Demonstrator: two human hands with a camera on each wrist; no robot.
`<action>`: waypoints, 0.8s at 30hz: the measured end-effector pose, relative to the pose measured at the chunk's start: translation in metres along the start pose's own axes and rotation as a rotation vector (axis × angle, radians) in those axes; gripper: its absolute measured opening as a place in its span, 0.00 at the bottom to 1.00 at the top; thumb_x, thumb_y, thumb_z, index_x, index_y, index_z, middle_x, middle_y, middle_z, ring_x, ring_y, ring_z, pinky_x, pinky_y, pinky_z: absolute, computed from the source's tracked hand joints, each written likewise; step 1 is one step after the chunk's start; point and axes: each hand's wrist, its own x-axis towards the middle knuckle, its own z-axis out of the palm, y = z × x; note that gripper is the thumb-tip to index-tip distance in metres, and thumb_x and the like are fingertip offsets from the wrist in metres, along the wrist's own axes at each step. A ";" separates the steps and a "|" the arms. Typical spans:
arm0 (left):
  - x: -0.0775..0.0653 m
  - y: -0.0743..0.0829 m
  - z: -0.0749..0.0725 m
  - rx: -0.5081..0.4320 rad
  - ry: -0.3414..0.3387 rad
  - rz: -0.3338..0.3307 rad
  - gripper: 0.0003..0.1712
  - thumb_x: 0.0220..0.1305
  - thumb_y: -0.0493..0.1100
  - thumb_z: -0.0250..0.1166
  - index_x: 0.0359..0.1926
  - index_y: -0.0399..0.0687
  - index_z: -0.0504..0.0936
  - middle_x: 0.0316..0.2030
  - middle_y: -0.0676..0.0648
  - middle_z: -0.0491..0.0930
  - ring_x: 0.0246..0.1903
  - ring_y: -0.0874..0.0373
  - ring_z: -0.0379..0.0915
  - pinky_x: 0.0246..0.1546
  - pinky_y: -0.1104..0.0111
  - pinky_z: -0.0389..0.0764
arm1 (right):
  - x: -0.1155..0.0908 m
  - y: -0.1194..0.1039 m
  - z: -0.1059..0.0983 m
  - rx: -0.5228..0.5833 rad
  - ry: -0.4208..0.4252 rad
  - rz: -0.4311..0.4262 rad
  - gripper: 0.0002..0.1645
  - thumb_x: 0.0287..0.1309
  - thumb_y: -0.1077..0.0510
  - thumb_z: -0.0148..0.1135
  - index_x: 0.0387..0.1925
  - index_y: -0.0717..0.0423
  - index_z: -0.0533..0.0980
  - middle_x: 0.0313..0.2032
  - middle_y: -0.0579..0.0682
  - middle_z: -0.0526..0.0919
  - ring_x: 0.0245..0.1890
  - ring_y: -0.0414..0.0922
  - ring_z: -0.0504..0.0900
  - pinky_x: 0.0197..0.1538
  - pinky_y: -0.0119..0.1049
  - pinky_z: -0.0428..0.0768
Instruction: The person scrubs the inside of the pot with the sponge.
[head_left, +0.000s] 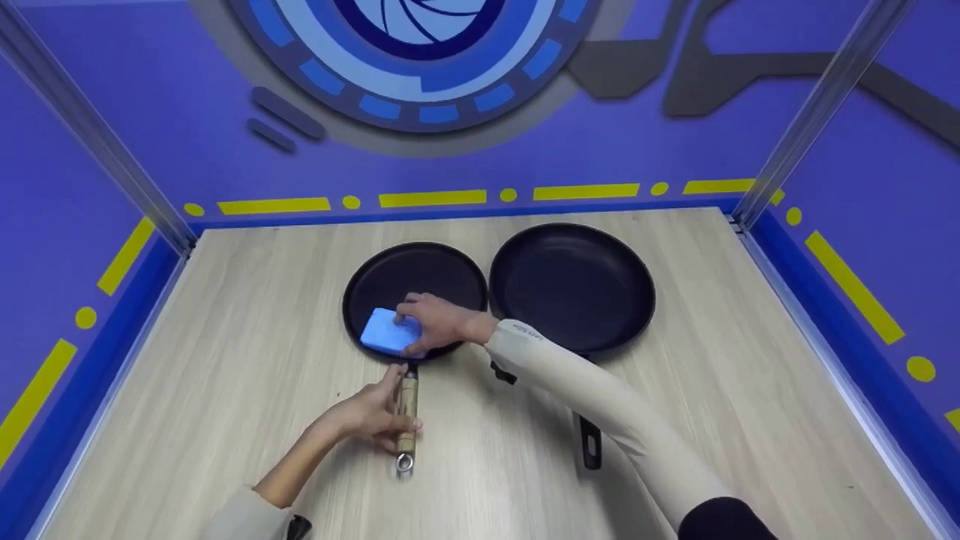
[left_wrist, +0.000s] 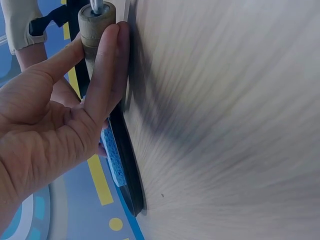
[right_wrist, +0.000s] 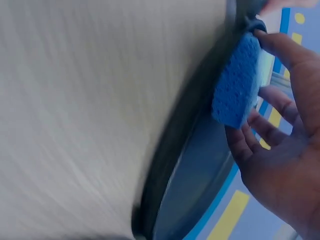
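Note:
My right hand (head_left: 439,322) grips a blue sponge (head_left: 388,332) against the near left part of a flat black pan (head_left: 420,274). In the right wrist view the sponge (right_wrist: 237,82) sits between thumb and fingers, with its porous side showing. My left hand (head_left: 371,412) holds the pan's wooden handle (head_left: 407,409), which ends in a metal ring and points toward me. Seen from the left wrist, the thumb is on one side of the handle (left_wrist: 97,27) and the fingers on the other. The pan lies on the wooden table.
A larger, deeper black frying pan (head_left: 574,285) stands right beside the flat pan. Its black handle (head_left: 590,442) points toward me, partly hidden under my right sleeve (head_left: 577,382). Blue walls (head_left: 450,172) close off the back and both sides of the table (head_left: 255,315).

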 end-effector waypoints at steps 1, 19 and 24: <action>0.000 0.000 0.000 0.002 0.002 0.000 0.55 0.65 0.36 0.70 0.78 0.35 0.40 0.37 0.36 0.82 0.26 0.52 0.86 0.27 0.60 0.90 | 0.000 0.001 -0.001 0.010 -0.005 0.003 0.35 0.57 0.42 0.75 0.61 0.53 0.77 0.61 0.53 0.77 0.61 0.50 0.76 0.69 0.42 0.75; -0.002 -0.002 0.000 0.030 -0.001 0.003 0.57 0.65 0.38 0.71 0.79 0.36 0.39 0.34 0.37 0.84 0.24 0.58 0.84 0.26 0.60 0.90 | 0.017 0.056 -0.019 -0.119 0.205 0.506 0.25 0.68 0.47 0.66 0.59 0.57 0.77 0.57 0.63 0.79 0.59 0.59 0.77 0.61 0.51 0.81; -0.002 -0.002 -0.002 0.030 -0.003 0.014 0.57 0.66 0.38 0.71 0.79 0.35 0.39 0.35 0.36 0.85 0.24 0.55 0.85 0.26 0.59 0.90 | 0.012 0.050 -0.023 -0.069 0.167 0.486 0.28 0.65 0.48 0.69 0.59 0.60 0.76 0.57 0.65 0.78 0.60 0.61 0.75 0.63 0.53 0.80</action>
